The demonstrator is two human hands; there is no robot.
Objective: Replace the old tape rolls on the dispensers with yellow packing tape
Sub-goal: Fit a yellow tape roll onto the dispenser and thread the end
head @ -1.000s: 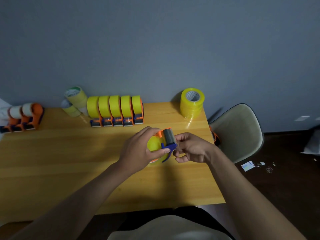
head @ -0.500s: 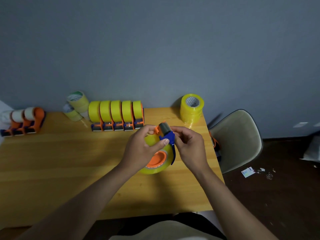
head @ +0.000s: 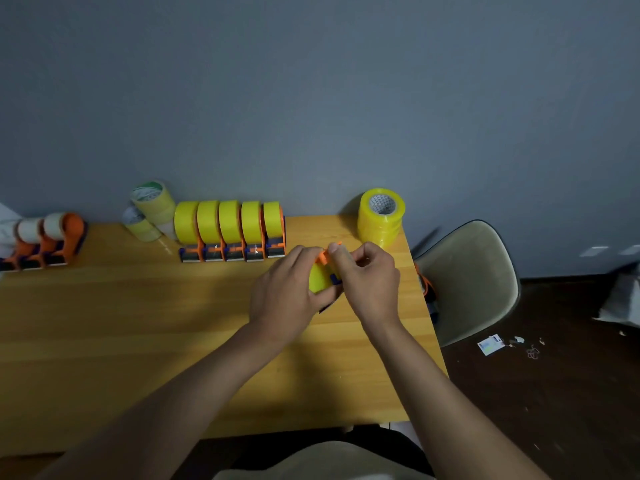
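While both my hands work over the table (head: 104,341), they sit close together, clamped on one dispenser (head: 323,271) between them. Left hand (head: 287,296) wraps the yellow roll side, thumb across the front of it. Right hand (head: 369,285) pinches the orange top end with curled fingers; what exactly the fingertips hold there is hidden.

Using the held dispenser as reference:
- Row of five loaded dispensers (head: 230,230), yellow rolls upright, orange frames: just behind and to its left, at the table's back edge by the wall.
- Stack of yellow rolls (head: 381,216): behind and to its right, at the table's back right corner.
- Two paler loose rolls (head: 149,209): further left, leaning just beside the row's left end.
- Old dispensers (head: 45,240) with whitish rolls, orange frames: far left, at the table's left edge, well apart.
- Chair (head: 474,282): right of it, past the table edge. Something orange sits at the gap between table and chair; can't tell what.
- Paper scraps (head: 490,344) on the dark floor: lower right, beyond the chair.
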